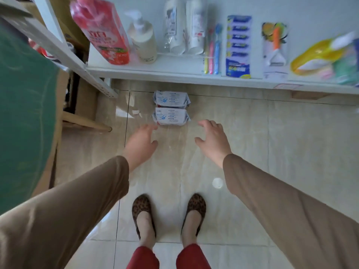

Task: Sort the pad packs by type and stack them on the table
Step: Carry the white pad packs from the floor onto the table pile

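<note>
Looking down from head height, we record a glossy beige tiled floor (pixel 233 144) with thin grout lines and a bright ceiling reflection on it. Two white pad packs with blue print lie on this floor, one directly behind the other and touching: the nearer pad pack (pixel 171 116) and the farther pad pack (pixel 171 99), the latter just below the front edge of a white shelf (pixel 174 73). Our left hand (pixel 140 143) and right hand (pixel 211 141) reach toward the nearer pack from either side; both have fingers spread and relaxed and hold nothing. The left fingertips are just beside the pack's near left corner; we cannot tell whether they touch it. The right hand is apart from it. On the shelf we note a red refill pouch (pixel 102 30), a cream pump bottle (pixel 143 38), wrapped paper cups (pixel 183 26), toothbrushes (pixel 212 49), a blue blister card (pixel 238 46), a carded peeler (pixel 274 49) and a blurred yellow pack (pixel 322 55). A white rack frame (pixel 58 45) slants at left, with cardboard boxes (pixel 85 98) behind it and a green surface (pixel 25 113) at the far left. Leopard-print flat shoes (pixel 143 212) stand on the tiles below.
</note>
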`<state>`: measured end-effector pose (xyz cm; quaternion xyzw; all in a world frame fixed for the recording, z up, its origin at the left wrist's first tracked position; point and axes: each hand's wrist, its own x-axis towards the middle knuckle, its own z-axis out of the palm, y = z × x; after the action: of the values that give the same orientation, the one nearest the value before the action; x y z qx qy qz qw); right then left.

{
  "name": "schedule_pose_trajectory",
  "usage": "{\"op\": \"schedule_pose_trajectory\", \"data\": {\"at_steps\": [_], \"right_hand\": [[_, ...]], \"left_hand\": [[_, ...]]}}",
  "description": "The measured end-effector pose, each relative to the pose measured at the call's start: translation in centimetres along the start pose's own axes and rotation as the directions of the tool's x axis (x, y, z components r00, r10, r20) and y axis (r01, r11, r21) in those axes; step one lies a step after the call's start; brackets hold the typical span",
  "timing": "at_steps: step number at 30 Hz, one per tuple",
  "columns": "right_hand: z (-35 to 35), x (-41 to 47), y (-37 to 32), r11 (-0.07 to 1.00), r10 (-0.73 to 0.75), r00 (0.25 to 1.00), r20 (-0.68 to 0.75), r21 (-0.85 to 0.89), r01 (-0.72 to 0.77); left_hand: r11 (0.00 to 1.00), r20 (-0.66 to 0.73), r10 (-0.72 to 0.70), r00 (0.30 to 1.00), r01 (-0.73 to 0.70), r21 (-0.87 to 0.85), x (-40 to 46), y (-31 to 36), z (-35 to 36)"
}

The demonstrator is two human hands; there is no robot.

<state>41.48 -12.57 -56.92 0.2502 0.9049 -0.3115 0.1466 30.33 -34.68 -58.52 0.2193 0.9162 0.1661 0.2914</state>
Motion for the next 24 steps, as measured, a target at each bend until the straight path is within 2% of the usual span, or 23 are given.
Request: {"op": "schedule_pose_trajectory", "data": {"at_steps": [6,13,20,24], "right_hand": [[-15.2,-8.6,-7.3,0.998,-0.041,0.995,-0.088,0.041,0.045],[-32.5,-15.9,-14.0,0.987,-0.144,0.972,-0.186,0.050,0.156],[-45.2,-15.9,-19.4,0.965,-0.231,0.904,-0.359,0.030,0.259],[-49.6,-13.0,-21.6,0.953,-0.279,0.876,-0.394,0.001,0.303]], "left_hand": [[1.000,-0.077,0.020,0.997,-0.022,-0.022,-7.6,12.1,-13.2],[0.987,-0.225,0.145,0.964,-0.156,-0.032,-16.1,23.4,-29.5],[0.974,-0.390,0.210,0.896,-0.228,0.000,-16.9,30.0,-41.0],[0.961,-0.448,0.257,0.856,-0.274,0.029,-14.0,31.8,-45.6]]}}
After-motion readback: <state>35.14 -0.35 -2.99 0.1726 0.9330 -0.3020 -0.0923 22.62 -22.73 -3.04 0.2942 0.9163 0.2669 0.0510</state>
